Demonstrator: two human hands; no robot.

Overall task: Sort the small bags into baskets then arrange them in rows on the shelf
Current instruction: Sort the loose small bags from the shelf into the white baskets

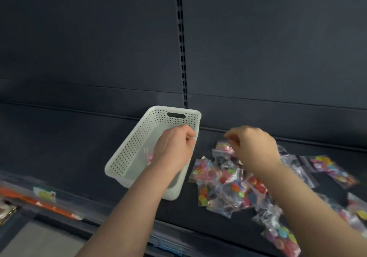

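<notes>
Small bags (224, 179) lie just under our right hand (252, 147), basket (127, 153) frame-left beneath our left hand (174, 147); fingers curled, holds unclear.

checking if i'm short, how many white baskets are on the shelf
1. The white basket sits on the dark shelf, left of the small bags, partly behind the left hand. More may lie out of frame.

Both bare forearms (139, 197) reach forward. The left hand (172, 147) is knuckles-up, fingers (189, 135) curled tight; the right hand (253, 147) droops, blurred, its fingertips (230, 136) bunched together.
</notes>
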